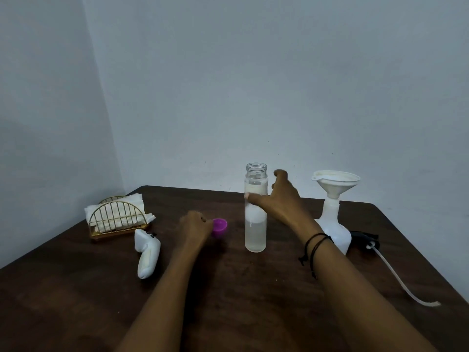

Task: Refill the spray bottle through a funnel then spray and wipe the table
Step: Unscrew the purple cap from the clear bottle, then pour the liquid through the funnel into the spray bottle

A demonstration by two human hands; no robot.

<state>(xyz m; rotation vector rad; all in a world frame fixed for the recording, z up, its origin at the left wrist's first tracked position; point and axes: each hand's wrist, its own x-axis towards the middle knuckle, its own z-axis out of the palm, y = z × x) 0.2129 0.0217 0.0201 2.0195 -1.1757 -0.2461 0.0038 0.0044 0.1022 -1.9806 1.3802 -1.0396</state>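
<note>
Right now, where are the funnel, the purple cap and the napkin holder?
funnel [335,181]: head view, on its wide bowl.
purple cap [220,226]: head view, on its side wall.
napkin holder [117,219]: head view, on its front wire arch.

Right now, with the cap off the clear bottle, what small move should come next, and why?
Probably the right hand should close around the clear bottle and lift it. Its mouth is uncapped, the left hand holds the purple cap at the table, and the funnel already sits in the white spray bottle.
</note>
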